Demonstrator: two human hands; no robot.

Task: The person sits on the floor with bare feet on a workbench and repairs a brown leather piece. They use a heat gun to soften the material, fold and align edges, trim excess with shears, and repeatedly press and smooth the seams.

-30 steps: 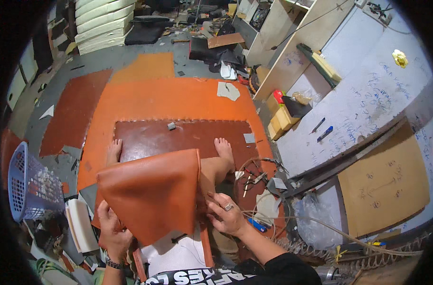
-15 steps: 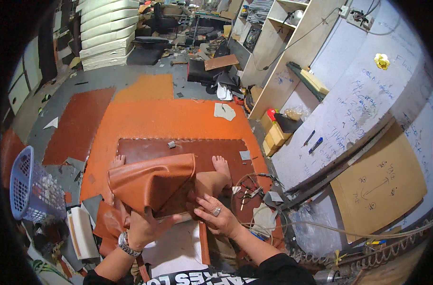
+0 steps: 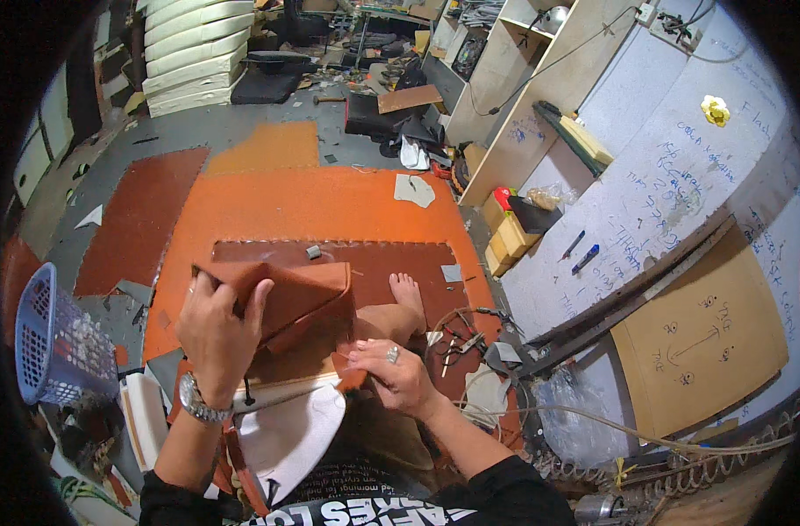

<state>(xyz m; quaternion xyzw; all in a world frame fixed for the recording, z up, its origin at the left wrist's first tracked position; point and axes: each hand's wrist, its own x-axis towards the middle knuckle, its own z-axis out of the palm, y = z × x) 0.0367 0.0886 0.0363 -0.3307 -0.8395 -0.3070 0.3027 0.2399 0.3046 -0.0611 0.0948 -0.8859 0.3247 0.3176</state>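
Observation:
A brown leather cover is bunched over my lap. My left hand, with a metal watch at the wrist, is closed on its left edge, thumb on top and fingers curled round the fold. At the cover's lower right, my right hand, wearing a ring, pinches a small orange-brown leather flap. Between my forearms lies a white fabric-faced panel, its upper part tucked under the leather. Whether the flap joins the cover is hard to make out.
An orange mat spreads over the floor. Pliers and scissors lie beside my right foot. At the left stands a blue perforated basket of white scraps. Shelving and a written-on white board flank the right. Hoses trail at lower right.
My left hand has risen and now grips the leather's left edge, folding it back. More of the white panel shows. My right hand has shifted slightly down and pinches the flap.

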